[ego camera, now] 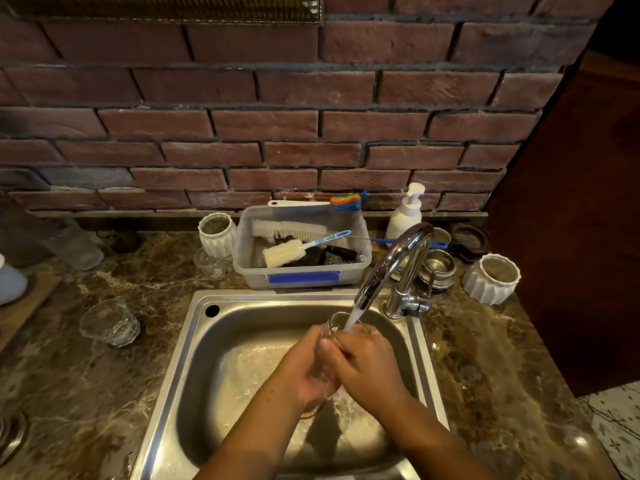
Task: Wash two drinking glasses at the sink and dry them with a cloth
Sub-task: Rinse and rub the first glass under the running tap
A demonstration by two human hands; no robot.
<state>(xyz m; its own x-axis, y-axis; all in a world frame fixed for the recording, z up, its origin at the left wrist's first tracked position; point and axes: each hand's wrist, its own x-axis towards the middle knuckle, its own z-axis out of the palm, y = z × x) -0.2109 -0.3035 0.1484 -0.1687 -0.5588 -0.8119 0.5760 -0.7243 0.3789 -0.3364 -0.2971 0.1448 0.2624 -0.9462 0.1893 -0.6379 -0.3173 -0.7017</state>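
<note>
Head view: a clear drinking glass (329,348) is held over the middle of the stainless sink (194,341), its mouth tipped up under the stream from the chrome tap (391,261). The main risk, by this reading, is a slip: wet glass in wet hands above a hard steel basin could drop and chip, and water striking the rim may splash onto the marble bench (485,375). The left hand (308,365) wraps the glass from the left, fingers (317,336) curled closed round its wall. The right hand (369,367) closes over it from the other side, fingers pressed together against the glass just below the rim; whether any reach inside cannot be told. A second drinking glass (110,323) stands on the bench near the sink's left edge, well apart from the hands and close enough to the working area to be knocked. No drying cloth can be made out.
</note>
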